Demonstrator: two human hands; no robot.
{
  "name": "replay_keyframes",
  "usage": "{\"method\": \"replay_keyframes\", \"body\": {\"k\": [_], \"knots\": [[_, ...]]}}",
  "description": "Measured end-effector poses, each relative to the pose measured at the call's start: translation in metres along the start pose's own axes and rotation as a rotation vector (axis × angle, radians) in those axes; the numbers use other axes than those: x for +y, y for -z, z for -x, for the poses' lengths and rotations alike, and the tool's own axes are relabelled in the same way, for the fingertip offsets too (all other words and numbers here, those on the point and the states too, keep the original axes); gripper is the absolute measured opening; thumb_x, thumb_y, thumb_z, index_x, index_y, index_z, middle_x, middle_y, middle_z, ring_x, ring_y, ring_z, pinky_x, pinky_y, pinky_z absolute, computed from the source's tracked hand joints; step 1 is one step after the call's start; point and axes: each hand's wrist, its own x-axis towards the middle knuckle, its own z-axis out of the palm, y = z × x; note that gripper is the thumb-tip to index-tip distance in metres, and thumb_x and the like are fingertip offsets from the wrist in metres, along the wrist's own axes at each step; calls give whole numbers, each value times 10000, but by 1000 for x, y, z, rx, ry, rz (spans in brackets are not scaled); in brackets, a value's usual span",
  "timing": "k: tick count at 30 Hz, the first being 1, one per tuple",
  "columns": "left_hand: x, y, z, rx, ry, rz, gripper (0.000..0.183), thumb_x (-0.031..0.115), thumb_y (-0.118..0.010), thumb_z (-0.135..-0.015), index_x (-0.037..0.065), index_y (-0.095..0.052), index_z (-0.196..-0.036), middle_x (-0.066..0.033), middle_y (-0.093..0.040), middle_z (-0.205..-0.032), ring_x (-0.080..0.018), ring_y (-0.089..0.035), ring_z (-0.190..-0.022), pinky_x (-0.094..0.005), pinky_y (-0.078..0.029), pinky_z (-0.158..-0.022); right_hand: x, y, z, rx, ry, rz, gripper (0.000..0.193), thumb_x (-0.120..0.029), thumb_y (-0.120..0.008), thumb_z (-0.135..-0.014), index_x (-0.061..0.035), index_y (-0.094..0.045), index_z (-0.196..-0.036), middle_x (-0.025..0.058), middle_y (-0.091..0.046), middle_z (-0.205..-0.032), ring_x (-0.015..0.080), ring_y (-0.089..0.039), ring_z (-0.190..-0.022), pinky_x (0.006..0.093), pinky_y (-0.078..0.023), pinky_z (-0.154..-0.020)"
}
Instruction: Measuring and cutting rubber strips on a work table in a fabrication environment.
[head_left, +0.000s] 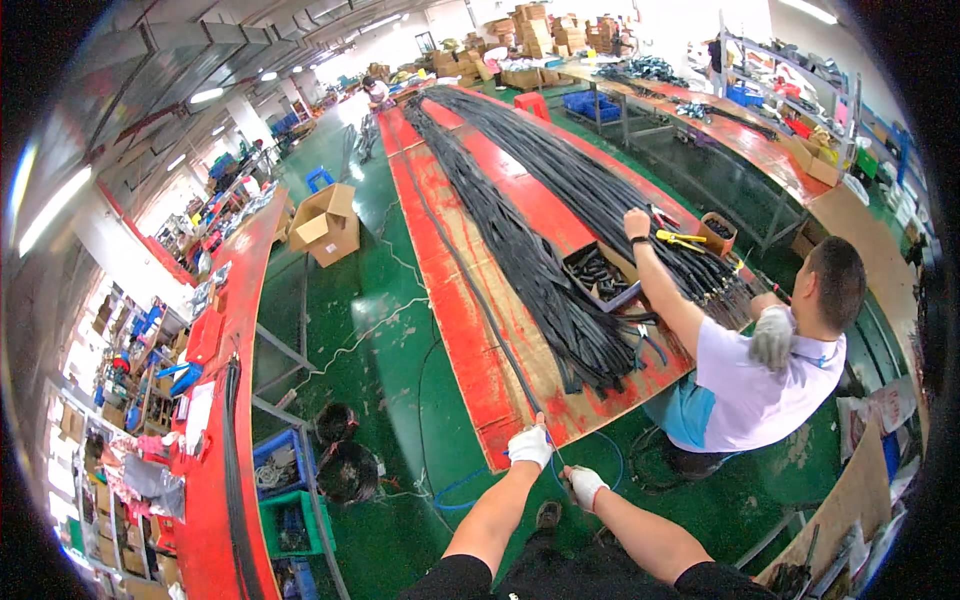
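Long red surface (440,230): runs away from the near end toward the far wall. Landmark for all below.

Black cable bundles (520,230): lie lengthwise along the surface, many already laid out side by side; judged the bulk of the laying is done.

Co-worker (760,370), right of the surface, kneels at the bundle ends; one hand up on the cables near a yellow-handled tool (680,238) and a small open box (600,275) of dark parts.

Single thin black cable (470,290): runs down the surface's left strip to its near end. Judged the one now in hand, not yet set with the rest.

Left hand (530,445), white glove, clenched on that cable at the surface's near edge. Right hand (585,487), white glove, just below the edge, closed; it appears to pinch the cable's end, but the cable there is too thin to make out.

Far end of the surface: blurred, cable ends not readable. Blue hose (460,490) on the floor below, partly hidden.
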Motion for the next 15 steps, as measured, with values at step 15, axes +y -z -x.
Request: {"method": "replay_keyframes", "body": {"k": [15], "knots": [[-34, -38, 1, 32, -23, 14, 657, 316, -605, -955, 157, -457, -1575, -196, -718, -1083, -384, -730, -936, -493, -584, -808, 32, -18, -17, 72, 16, -23, 274, -348, -558, -1091, -109, -649, -992, -1, -525, -676, 157, -479, -541, 346, -378, -479]]}}
